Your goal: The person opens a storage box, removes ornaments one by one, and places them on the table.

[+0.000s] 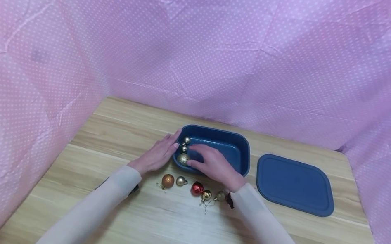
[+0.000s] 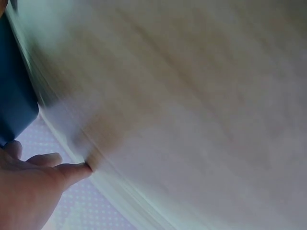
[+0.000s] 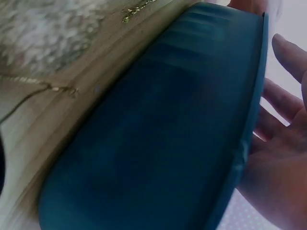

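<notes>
My left hand (image 1: 159, 152) rests at the left end of a blue rectangular box (image 1: 244, 149), fingers extended along its wall. In the left wrist view its fingers (image 2: 74, 172) look straight beside the box's corner. My right hand (image 1: 213, 164) reaches over the near rim into the box. Its thumb tip is beside a glittery gold Christmas ball (image 1: 183, 159), with the fingers near a small shiny ball (image 1: 184, 149). Another small gold ball (image 1: 187, 140) lies behind these. The right wrist view shows the right fingers (image 3: 283, 98) spread apart beyond the rim.
Before the box lie an orange glitter ball (image 1: 167, 181), a pale gold ball (image 1: 181, 181), a red ball (image 1: 197, 188), a shiny gold ball (image 1: 206, 195) and a dull gold ball (image 1: 220, 196). A blue lid (image 1: 295, 185) lies flat to the right. Pink dotted cloth (image 1: 204, 56) surrounds the wooden table (image 1: 172, 235).
</notes>
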Motion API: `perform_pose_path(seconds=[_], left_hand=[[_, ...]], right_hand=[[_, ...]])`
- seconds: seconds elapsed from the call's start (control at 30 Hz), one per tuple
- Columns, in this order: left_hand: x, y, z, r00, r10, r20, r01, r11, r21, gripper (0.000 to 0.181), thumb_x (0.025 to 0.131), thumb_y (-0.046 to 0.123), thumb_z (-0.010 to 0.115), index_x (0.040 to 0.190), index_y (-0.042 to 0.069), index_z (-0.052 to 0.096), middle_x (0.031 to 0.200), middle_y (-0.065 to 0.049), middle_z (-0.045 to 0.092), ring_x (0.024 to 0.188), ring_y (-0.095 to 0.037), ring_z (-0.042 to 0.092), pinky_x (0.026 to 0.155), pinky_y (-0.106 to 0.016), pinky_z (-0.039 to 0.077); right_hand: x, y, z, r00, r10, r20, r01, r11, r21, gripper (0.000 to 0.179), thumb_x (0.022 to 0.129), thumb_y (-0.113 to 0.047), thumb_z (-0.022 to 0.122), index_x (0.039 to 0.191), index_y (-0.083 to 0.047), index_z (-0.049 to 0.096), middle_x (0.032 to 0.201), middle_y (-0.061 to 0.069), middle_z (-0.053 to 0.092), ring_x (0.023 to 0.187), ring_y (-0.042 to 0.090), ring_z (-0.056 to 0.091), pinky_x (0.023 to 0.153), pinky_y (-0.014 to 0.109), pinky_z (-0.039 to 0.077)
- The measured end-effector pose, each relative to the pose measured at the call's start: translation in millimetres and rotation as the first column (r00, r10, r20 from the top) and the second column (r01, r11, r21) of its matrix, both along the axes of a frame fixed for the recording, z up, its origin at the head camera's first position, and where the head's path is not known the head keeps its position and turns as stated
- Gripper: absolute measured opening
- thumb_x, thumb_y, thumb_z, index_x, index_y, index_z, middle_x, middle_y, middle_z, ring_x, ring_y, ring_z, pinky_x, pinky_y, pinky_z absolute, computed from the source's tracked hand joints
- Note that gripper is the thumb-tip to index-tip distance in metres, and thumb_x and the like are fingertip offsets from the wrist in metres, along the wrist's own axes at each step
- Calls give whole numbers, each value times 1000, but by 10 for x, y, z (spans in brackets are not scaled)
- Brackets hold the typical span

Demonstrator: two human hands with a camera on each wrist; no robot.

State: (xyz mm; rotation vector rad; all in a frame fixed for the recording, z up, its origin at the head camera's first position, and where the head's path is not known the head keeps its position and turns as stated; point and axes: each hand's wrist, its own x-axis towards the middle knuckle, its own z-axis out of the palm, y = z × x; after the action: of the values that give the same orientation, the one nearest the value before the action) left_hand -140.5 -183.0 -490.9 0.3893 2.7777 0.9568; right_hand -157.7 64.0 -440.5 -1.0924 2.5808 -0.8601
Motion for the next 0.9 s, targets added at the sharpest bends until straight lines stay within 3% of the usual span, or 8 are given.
perform_pose_path(seconds=[0.23, 0.53, 0.9], left_hand=[[-6, -4, 1, 999, -17, -27, 17, 1000, 10, 61, 113, 48, 16, 168, 24, 2, 172, -5, 14, 157, -39, 11, 124, -63, 9], [-16, 8, -27, 998, -20, -64, 20, 1000, 9, 61, 114, 41, 20, 167, 21, 1, 174, -3, 0, 158, -39, 6, 123, -64, 10], [-21, 7, -28, 996, -21, -90, 21, 1000, 5, 60, 114, 39, 21, 168, 19, 4, 174, -5, 5, 157, -40, 9, 122, -66, 13]], right_hand=[[-81, -97, -52, 998, 2, 62, -3, 1000, 17, 53, 100, -33, 71, 142, -1, 60, 142, 13, 63, 135, 28, 57, 115, 44, 44], [-134, -194, -108, 996, -5, 93, 1, 999, 46, 51, 100, -33, 71, 139, -2, 63, 136, 13, 67, 129, 27, 61, 111, 43, 47], [-147, -239, -188, 992, -16, 125, 7, 997, 74, 49, 101, -34, 69, 139, -4, 65, 138, 13, 66, 132, 28, 59, 112, 42, 46]])
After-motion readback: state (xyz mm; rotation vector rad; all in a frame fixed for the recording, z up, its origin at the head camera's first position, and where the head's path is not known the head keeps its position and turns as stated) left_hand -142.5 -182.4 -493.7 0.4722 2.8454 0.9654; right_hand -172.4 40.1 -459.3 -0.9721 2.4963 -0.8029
